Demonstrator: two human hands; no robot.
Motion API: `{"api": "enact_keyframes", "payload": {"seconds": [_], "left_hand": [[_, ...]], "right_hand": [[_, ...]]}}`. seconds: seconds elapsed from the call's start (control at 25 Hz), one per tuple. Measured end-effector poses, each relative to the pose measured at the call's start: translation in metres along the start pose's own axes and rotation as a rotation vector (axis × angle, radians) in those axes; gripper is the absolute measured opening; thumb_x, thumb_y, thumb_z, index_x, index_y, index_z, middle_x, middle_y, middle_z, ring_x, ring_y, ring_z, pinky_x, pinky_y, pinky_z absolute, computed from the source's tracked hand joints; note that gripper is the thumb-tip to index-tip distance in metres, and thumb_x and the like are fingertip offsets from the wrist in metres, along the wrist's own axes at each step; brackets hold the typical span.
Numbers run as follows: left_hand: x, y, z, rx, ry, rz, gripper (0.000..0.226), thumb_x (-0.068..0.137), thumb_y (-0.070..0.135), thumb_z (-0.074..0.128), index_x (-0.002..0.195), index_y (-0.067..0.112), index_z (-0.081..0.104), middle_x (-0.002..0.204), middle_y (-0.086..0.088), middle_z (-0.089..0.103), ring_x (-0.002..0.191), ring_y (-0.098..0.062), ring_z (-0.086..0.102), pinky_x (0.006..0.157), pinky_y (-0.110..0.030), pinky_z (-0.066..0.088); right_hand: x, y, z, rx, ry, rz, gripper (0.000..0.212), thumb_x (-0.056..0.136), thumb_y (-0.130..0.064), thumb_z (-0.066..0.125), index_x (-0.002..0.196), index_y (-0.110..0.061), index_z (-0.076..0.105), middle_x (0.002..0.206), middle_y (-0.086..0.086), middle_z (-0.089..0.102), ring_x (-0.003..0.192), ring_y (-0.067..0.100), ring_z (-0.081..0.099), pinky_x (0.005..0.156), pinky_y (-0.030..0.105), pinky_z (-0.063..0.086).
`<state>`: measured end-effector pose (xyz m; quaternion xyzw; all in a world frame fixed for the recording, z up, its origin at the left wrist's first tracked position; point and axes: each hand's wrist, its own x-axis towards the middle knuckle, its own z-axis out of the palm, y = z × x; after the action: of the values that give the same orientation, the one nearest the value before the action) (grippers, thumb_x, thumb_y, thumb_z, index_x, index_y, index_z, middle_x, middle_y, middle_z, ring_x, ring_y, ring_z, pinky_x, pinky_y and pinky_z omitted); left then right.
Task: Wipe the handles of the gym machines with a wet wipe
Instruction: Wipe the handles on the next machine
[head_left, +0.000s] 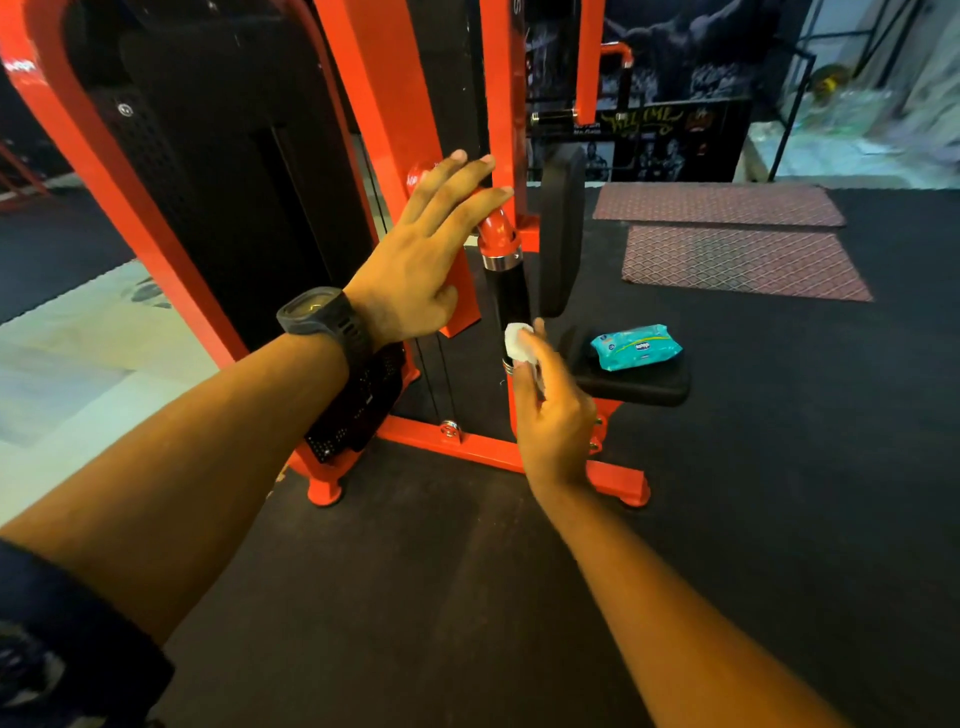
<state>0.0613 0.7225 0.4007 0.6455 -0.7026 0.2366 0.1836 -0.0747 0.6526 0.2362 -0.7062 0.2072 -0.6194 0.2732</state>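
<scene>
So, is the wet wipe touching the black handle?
Touching: the head view shows the right hand pressing the wet wipe against the lower end of the black handle, no gap.

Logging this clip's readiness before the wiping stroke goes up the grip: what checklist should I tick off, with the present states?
1. Wipe in hand: ok. The right hand pinches the folded white wet wipe.
2. Wipe on handle: ok. It sits against the lower end of the black cylindrical handle grip.
3. Grip above clear: ok. The left hand lies straight-fingered on the red metal frame, off the grip.
4. Wipe moist enough: cannot tell.
5. Spare wipes nearby: ok. The teal wipe pack lies on the black padded seat.
</scene>
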Motion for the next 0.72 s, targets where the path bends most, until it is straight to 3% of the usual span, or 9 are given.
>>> {"api": "enact_keyframes", "payload": {"seconds": [0.12,0.24,0.36,0.56,0.72], "left_hand": [[0.000,0.001,-0.001,0.000,-0.014,-0.001,0.096,0.059,-0.012,0.054,0.151,0.004,0.034,0.162,-0.018,0.022,0.152,-0.039,0.009,0.124,-0.028,-0.002],[-0.001,0.001,0.000,-0.005,-0.008,-0.015,0.096,0.060,-0.013,0.053,0.152,0.006,0.034,0.162,-0.017,0.022,0.152,-0.039,0.009,0.124,-0.027,-0.003],[0.000,0.000,0.002,0.005,0.013,-0.010,0.095,0.059,-0.014,0.054,0.151,0.005,0.035,0.161,-0.017,0.023,0.152,-0.040,0.009,0.124,-0.028,-0.004],[0.000,0.000,0.004,-0.005,0.040,-0.005,0.093,0.059,-0.014,0.055,0.149,0.003,0.038,0.160,-0.019,0.025,0.151,-0.042,0.011,0.123,-0.026,-0.005],[0.002,0.000,0.006,-0.005,0.039,-0.017,0.093,0.060,-0.014,0.057,0.149,0.004,0.037,0.160,-0.019,0.025,0.150,-0.042,0.011,0.121,-0.022,-0.008]], "right_hand": [[0.005,0.001,0.002,0.070,0.035,0.128,0.031,0.095,-0.012,0.064,0.125,-0.004,0.063,0.123,0.010,0.069,0.108,0.016,0.065,0.084,0.013,0.051],[-0.002,-0.003,0.002,0.063,0.046,0.170,0.033,0.098,-0.015,0.058,0.128,-0.003,0.063,0.119,0.013,0.070,0.111,0.015,0.062,0.086,0.005,0.047],[0.009,-0.011,0.009,0.081,0.042,0.244,0.035,0.098,-0.013,0.059,0.132,-0.006,0.061,0.127,0.015,0.066,0.115,0.019,0.063,0.091,0.012,0.050],[0.016,-0.009,0.002,0.190,0.001,0.355,0.030,0.098,-0.012,0.059,0.128,-0.013,0.063,0.126,0.009,0.067,0.117,0.007,0.060,0.095,0.020,0.052],[0.037,-0.011,0.002,0.183,0.051,0.368,0.027,0.096,-0.013,0.062,0.123,-0.011,0.069,0.107,-0.015,0.061,0.096,-0.011,0.059,0.085,0.017,0.054]]}}
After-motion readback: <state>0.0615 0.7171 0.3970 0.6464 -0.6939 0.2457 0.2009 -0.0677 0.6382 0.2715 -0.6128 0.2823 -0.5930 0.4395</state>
